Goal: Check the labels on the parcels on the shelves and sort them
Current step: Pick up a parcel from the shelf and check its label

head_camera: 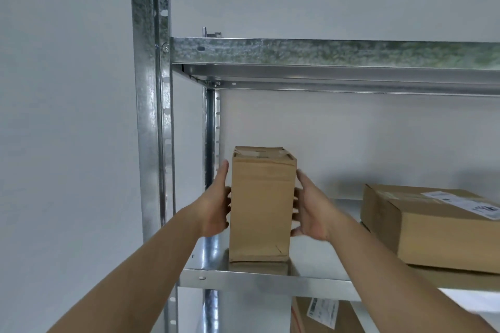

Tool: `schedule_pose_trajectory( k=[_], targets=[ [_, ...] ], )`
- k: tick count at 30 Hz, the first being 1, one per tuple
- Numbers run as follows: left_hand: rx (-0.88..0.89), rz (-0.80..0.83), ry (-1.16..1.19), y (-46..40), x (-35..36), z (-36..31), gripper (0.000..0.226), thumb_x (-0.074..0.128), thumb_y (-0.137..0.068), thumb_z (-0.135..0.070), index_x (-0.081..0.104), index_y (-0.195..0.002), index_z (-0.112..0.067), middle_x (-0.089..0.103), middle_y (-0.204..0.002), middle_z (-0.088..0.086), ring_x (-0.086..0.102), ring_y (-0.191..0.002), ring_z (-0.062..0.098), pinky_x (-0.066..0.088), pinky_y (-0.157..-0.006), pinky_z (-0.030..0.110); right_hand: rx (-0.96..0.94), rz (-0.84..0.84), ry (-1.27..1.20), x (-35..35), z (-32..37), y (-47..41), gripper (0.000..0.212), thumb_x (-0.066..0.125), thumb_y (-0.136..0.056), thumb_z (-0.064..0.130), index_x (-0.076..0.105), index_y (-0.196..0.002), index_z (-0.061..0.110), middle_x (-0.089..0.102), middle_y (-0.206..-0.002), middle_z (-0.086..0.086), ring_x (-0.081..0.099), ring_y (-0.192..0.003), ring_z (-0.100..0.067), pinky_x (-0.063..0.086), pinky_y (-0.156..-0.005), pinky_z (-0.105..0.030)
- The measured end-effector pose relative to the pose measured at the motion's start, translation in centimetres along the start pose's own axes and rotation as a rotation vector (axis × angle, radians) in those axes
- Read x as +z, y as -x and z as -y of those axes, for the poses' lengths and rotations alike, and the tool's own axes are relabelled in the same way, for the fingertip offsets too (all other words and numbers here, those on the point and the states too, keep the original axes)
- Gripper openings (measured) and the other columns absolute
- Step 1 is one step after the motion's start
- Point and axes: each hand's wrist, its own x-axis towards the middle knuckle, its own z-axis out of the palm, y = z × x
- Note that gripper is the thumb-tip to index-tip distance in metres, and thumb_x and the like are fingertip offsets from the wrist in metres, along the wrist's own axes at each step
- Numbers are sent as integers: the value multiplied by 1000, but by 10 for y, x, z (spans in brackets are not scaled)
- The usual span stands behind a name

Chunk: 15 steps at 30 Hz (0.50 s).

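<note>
Tall plain brown cardboard parcel [261, 205] is standing upright at the left end of the galvanised grey metal shelf [243, 277], its base resting on the shelf surface near the front lip. No label is showing on the face turned toward the camera; tape is running across its top.

Left hand [216, 205] is pressing flat against the tall parcel's left side, fingers extended upward, thumb low. Right hand [311, 208] is gripping the tall parcel's right side, fingers curling round its edge.

To the right of the tall parcel, well apart from it, a wide flat brown cardboard box [433, 227] is lying on the same shelf, a white printed label [460, 204] on its top. Below the tall parcel, on the next level down, another brown box with a white label [322, 313] is partly showing. Behind the tall parcel, a plain pale wall [351, 130] is filling the background.
</note>
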Motion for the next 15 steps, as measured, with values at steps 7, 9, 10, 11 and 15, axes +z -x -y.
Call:
schedule_pose_trajectory(
  k=[7, 9, 10, 11, 15],
  targets=[
    [-22, -112, -23, 26, 9, 34, 81, 52, -95, -66, 46, -149, -6, 48, -141, 31, 69, -110, 35, 50, -103, 40, 5, -69, 37, -1, -43, 14, 42, 52, -102, 46, 68, -123, 13, 75, -112, -10, 70, -105, -26, 55, -100, -43],
    [-13, -112, -59, 29, 13, 30, 75, 47, -101, -56, 37, -150, 1, 45, -137, 35, 69, -102, 40, 51, -96, 36, -12, -74, 93, 4, -36, 20, 37, 48, -103, 46, 66, -123, 21, 67, -126, -7, 69, -105, -28, 58, -95, -44],
    [-7, -118, -85, 32, 15, 26, 75, 44, -102, -56, 37, -149, 2, 60, -121, 36, 71, -91, 37, 52, -90, 35, -19, -85, 136, 6, -31, 21, 37, 46, -103, 49, 64, -125, 25, 62, -132, -5, 69, -105, -28, 60, -91, -42],
    [-4, -133, -105, 37, 18, 20, 77, 41, -103, -58, 37, -148, 4, 69, -97, 33, 71, -74, 28, 53, -81, 33, -31, -99, 180, 9, -25, 23, 39, 45, -102, 53, 61, -127, 28, 58, -137, -3, 70, -104, -28, 62, -84, -39],
    [36, -153, -73, 38, 16, -9, 81, 28, -96, -76, 53, -147, -18, 72, -109, 12, 67, -96, 19, 47, -94, 36, -131, -163, 260, 14, 3, 31, 52, 39, -99, 66, 58, -131, 30, 57, -137, 0, 72, -99, -26, 58, -82, -36]
  ],
)
